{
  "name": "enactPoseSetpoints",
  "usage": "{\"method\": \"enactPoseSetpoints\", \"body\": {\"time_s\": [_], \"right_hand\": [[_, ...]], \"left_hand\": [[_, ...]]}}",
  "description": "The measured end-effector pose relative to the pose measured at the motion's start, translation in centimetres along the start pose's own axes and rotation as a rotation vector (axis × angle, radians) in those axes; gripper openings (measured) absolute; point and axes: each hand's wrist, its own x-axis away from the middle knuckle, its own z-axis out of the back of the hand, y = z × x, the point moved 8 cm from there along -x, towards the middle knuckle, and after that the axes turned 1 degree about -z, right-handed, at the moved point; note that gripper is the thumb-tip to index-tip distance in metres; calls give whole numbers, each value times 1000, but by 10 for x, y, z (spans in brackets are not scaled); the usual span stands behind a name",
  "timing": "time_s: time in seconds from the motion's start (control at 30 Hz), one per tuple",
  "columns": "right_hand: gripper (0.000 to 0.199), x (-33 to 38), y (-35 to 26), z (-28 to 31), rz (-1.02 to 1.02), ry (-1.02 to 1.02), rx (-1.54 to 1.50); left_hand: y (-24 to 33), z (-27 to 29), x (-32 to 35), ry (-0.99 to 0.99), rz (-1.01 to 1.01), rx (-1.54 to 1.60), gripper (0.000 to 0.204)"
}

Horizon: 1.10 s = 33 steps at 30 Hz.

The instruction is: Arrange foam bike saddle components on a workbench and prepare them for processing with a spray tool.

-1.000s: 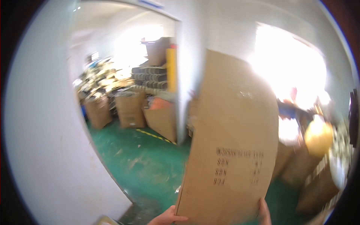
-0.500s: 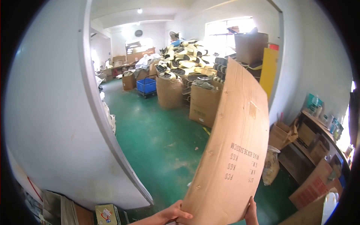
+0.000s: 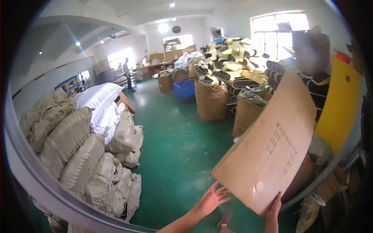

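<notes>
A large flattened cardboard box [image 3: 268,143], brown with dark print, leans up and away in front of me, its upper part slightly curved. My right hand [image 3: 274,206] grips its lower right edge; part of the fingers is hidden by the board. Just off the board's lower left edge, my left hand [image 3: 211,200] has its fingers spread and holds nothing.
Stacked woven sacks [image 3: 81,155] line the left, with a white sack [image 3: 99,95] on top. Ahead are a blue crate [image 3: 184,89], a carton [image 3: 211,101] and a heap of pale shoe-like pieces [image 3: 233,58]. A yellow panel [image 3: 339,105] stands right; a person [image 3: 127,73] stands far off.
The view has moved forward through the doorway and shows the sacks on the left. My left hand has let go of the cardboard, which now tilts more to the right.
</notes>
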Motion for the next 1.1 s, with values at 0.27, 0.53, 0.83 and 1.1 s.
{"method": "enactPoseSetpoints", "body": {"time_s": [0.27,0.53,0.83,1.1], "right_hand": [[53,-234,64,-248,178,0,234],[23,-349,168,-535,473,-481,424],[51,-426,330,-793,343,-1323,832],[34,-574,449,-988,165,-1563,614]], "left_hand": [[154,87,-220,373,-440,32,73],[355,313,-340,562,-770,-69,79],[571,477,-496,472,-769,133,73],[716,662,-556,725,-1005,192,70]]}}
